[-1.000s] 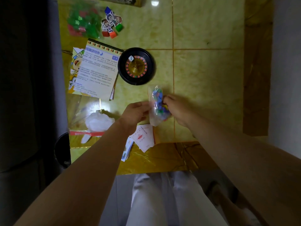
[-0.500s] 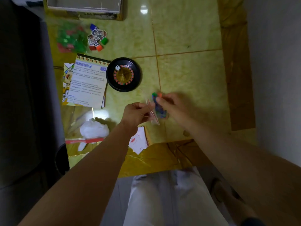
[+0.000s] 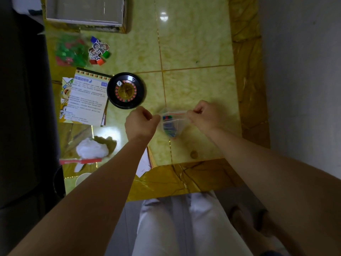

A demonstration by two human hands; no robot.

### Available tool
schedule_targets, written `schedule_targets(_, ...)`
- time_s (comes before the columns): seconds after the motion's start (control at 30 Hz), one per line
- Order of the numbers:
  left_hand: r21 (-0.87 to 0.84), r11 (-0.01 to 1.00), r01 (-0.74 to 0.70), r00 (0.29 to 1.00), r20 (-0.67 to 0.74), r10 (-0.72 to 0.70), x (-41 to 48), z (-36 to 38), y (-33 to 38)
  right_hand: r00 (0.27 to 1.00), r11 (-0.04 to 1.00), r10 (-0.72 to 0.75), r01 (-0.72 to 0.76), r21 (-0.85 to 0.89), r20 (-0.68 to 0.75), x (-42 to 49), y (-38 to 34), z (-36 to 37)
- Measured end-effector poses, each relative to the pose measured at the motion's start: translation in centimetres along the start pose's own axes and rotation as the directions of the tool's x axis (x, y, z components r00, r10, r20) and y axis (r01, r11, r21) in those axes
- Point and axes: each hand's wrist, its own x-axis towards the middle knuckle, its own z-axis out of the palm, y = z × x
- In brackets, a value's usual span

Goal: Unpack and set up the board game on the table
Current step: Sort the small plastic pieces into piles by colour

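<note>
Hands meet at the centre of the frame over the yellow-green marbled tabletop [image 3: 193, 43]. The left hand [image 3: 141, 122] and the right hand [image 3: 202, 115] each pinch one side of the mouth of a small clear zip-top plastic bag [image 3: 170, 124] — each grip is closed tight, fingers curled, on the bag's top edge by its thin red seal line. The bag hangs between the two hands with blue, green and red pieces bunched low inside it; whether the seal is parted, or whether the bag's bottom touches the tabletop, I cannot tell.

Left of centre sits a round black roulette wheel [image 3: 126, 90] with a white die [image 3: 119, 83] lying in it. Just beside it on the left is a printed white rule sheet [image 3: 86, 102], laid over a cartoon-printed leaflet. In the upper left, cardboard character figures on coloured bases [image 3: 98, 50] lie next to a clear bag of green and red pieces [image 3: 71, 52], and an open cardboard box [image 3: 84, 12] sits at the top edge. At lower left a crumpled white plastic wad [image 3: 92, 149] lies just above a red strip [image 3: 81, 161] — and white cards [image 3: 144, 163] show from under the left forearm.
</note>
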Motion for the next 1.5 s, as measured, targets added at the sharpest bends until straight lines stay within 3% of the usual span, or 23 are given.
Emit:
schedule_targets(0.07, -0.117, 0.992, -0.049, 0.997, 0.046, 0.055, 0.0, 0.6, 0.7, 1.000, 0.999, 0.003, -0.003, -0.037, 0.019, 0.4, 0.0, -0.2)
schedule_targets(0.17, -0.381, 0.924, -0.017, 0.944, 0.298, 0.140, -0.3, 1.5, 1.3, 0.994, 0.997, 0.081, -0.081, -0.002, 0.078, 1.3, 0.5, -0.4)
schedule_targets(0.23, -0.411, 0.912, -0.013, 0.906, 0.380, 0.184, -0.4, 2.1, 0.7, 0.984, 0.991, 0.125, -0.130, 0.030, 0.127, 1.8, 1.0, -0.9)
schedule_targets(0.3, -0.281, 0.955, -0.094, 0.892, 0.401, 0.207, -0.1, 2.8, -0.4, 0.975, 0.984, 0.154, -0.166, 0.060, 0.159, 2.4, 1.5, -1.5)
schedule_targets(0.4, 0.085, 0.952, -0.293, 0.886, 0.398, 0.237, 0.7, 5.2, -1.5, 0.943, 0.946, 0.227, -0.273, 0.177, 0.244, 2.8, 1.7, -2.2)
schedule_targets(0.53, 0.186, 0.878, -0.441, 0.854, 0.386, 0.348, 2.0, 9.1, -0.3, 0.913, 0.890, 0.261, -0.354, 0.289, 0.314, 3.8, 2.7, -2.7)
schedule_targets(0.7, 0.221, 0.926, -0.307, 0.931, 0.272, 0.244, 3.2, 10.2, 0.4, 0.888, 0.770, 0.305, -0.443, 0.459, 0.345, 4.5, 5.0, -3.2)
schedule_targets(0.83, 0.207, 0.960, -0.186, 0.956, 0.264, 0.128, 2.8, 9.5, -0.6, 0.810, 0.806, 0.337, -0.511, 0.297, 0.480, 3.1, 5.6, -1.8)
schedule_targets(0.9, 0.197, 0.971, -0.135, 0.958, 0.275, 0.077, 2.8, 9.1, -1.0, 0.824, 0.895, 0.299, -0.418, 0.159, 0.481, 2.8, 5.9, -1.1)
schedule_targets(0.97, 0.188, 0.977, -0.104, 0.958, 0.284, 0.047, 2.8, 8.8, -1.3, 0.897, 0.970, 0.243, -0.220, -0.106, 0.368, 3.0, 6.5, -1.0)
schedule_targets(1.0, 0.188, 0.977, -0.103, 0.956, 0.289, 0.045, 2.8, 8.7, -1.5, 0.931, 0.932, 0.197, -0.081, -0.353, 0.306, 3.1, 6.7, -1.3)
schedule_targets(1.03, 0.187, 0.977, -0.104, 0.956, 0.290, 0.046, 2.7, 8.7, -1.8, 0.956, 0.812, 0.156, 0.019, -0.583, 0.249, 3.0, 7.0, -1.5)
schedule_targets(1.1, 0.173, 0.981, -0.087, 0.960, 0.277, 0.037, 2.5, 8.6, -2.3, 0.962, 0.634, 0.142, 0.093, -0.768, 0.234, 1.7, 7.4, -1.8)
schedule_targets(1.17, 0.144, 0.987, -0.071, 0.965, 0.261, 0.031, 2.2, 8.4, -2.7, 0.943, 0.619, 0.222, 0.061, -0.783, 0.249, 0.0, 8.3, -1.7)
schedule_targets(1.27, 0.112, 0.992, -0.064, 0.970, 0.240, 0.035, 1.8, 8.0, -3.5, 0.911, 0.719, 0.329, -0.071, -0.692, 0.248, -1.7, 9.8, 0.2)
schedule_targets(1.37, 0.052, 0.998, -0.043, 0.974, 0.225, 0.030, 1.7, 7.2, -4.2, 0.939, 0.846, 0.280, -0.144, -0.514, 0.199, -2.2, 9.8, 2.9)
schedule_targets(1.5, -0.013, 1.000, -0.019, 0.977, 0.213, 0.022, 1.9, 5.8, -5.2, 0.929, 0.882, 0.225, -0.066, -0.466, 0.295, -3.2, 9.4, 7.4)
